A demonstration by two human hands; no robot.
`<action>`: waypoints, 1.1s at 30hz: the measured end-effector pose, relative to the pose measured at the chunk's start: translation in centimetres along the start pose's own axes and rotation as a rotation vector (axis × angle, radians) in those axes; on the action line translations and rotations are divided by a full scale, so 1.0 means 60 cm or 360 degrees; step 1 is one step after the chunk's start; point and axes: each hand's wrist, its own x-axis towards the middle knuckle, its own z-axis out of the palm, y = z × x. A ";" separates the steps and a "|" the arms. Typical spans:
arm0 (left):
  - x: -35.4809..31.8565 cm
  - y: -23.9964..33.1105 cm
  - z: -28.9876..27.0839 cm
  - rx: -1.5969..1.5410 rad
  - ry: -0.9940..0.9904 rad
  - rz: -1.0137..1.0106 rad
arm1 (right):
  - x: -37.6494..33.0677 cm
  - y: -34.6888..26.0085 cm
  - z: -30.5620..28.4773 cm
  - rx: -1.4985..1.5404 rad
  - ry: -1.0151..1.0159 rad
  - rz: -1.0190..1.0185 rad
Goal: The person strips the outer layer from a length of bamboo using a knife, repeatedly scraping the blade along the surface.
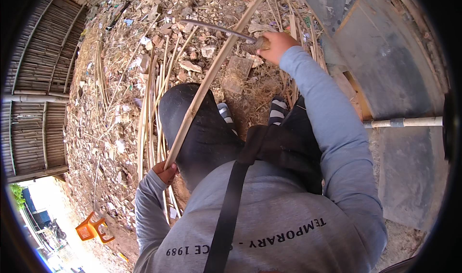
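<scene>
A long split bamboo strip (pixel 202 91) runs aslant from beside my left thigh up past the top edge. Its lower end sits in my left hand (pixel 165 172), with the fingers closed around it. My right hand (pixel 279 46) is wrapped round the short handle of a sickle-like knife with a thin, slightly curved dark blade (pixel 207 26). That blade points left and crosses the strip ahead of my knees; whether its edge bites into the bamboo cannot be made out.
More bamboo strips (pixel 153 109) lie on the rubble-strewn ground (pixel 120 143) by my left leg. Broken bricks (pixel 236 73) lie between my feet. Grey panels (pixel 380 66) stand at right, a bamboo-slat wall (pixel 41 46) at far left, an orange plastic chair (pixel 89 228) lower left.
</scene>
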 end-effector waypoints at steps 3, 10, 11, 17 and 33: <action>0.015 -0.025 0.000 0.0401 0.0328 0.0291 | 0.007 0.021 -0.009 0.0037 -0.0015 -0.0083; -0.012 0.026 0.063 0.1474 0.1188 0.0551 | -0.009 0.027 -0.008 0.0115 0.0104 -0.0240; -0.015 0.021 0.067 0.1591 0.1355 0.0761 | -0.010 0.026 -0.007 0.0064 0.0093 -0.0284; -0.010 -0.002 0.091 0.1389 0.1501 0.0873 | -0.023 -0.001 0.004 -0.0164 -0.0111 -0.0418; 0.036 -0.031 0.056 0.1122 0.1191 0.0697 | -0.025 -0.078 0.015 -0.0348 -0.0176 -0.0342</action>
